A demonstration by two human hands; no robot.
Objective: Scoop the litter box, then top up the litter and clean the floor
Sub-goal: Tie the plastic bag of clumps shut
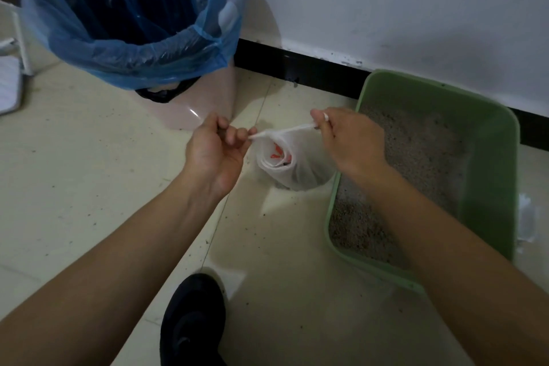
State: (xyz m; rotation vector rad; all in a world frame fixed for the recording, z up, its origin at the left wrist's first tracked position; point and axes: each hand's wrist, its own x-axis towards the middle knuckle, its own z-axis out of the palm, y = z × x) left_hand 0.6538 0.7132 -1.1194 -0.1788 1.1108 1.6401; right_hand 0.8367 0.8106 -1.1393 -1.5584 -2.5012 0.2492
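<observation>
Both hands, left hand (218, 147) and right hand (346, 135), pinch the twisted handles of a small white plastic bag (292, 157) (red print on it), fingers clamped, between the blue-lined bin (133, 24) and green plastic litter box (490, 157).

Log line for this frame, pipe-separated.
phase: closing white bag | left hand: pinches one handle | right hand: pinches other handle | bag: between bin and litter box | floor: speckled
</observation>
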